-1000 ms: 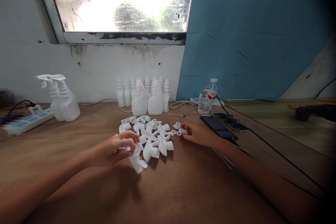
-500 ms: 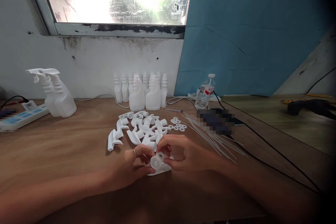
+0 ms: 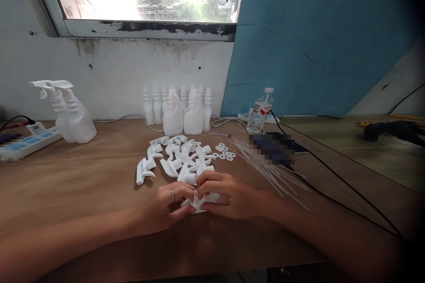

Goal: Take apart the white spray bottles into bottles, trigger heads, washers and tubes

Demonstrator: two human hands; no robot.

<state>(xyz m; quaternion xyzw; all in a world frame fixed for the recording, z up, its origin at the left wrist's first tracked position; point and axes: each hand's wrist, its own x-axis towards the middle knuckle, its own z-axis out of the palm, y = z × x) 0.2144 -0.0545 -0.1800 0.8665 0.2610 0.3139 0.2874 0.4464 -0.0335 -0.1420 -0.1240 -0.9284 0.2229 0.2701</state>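
A white trigger spray head (image 3: 198, 204) is held low over the near part of the table, between my two hands. My left hand (image 3: 170, 203) is closed, its thumb and fingers gripping the spray head's left side; a ring is on one finger. From the right, my right hand (image 3: 226, 194) closes its thumb and fingertips on the same spray head. The fingers cover part of it, and whether a washer sits inside cannot be made out. Just beyond my hands lies a pile of white spray heads (image 3: 171, 167), with several flat white washers (image 3: 229, 155) to its right.
Thin white tubes (image 3: 265, 166) lie right of the washers, near a dark phone (image 3: 294, 145) and cables. White bottles (image 3: 193, 115) line the wall beside a water bottle (image 3: 260, 112). Two bottles with spray heads (image 3: 75, 117) and a power strip (image 3: 29, 143) stand left.
The spray head's round collar, which faced me with a white washer at my right fingertips, has turned away from view. My right fingers have moved in against the spray head. The camera view has shifted slightly.
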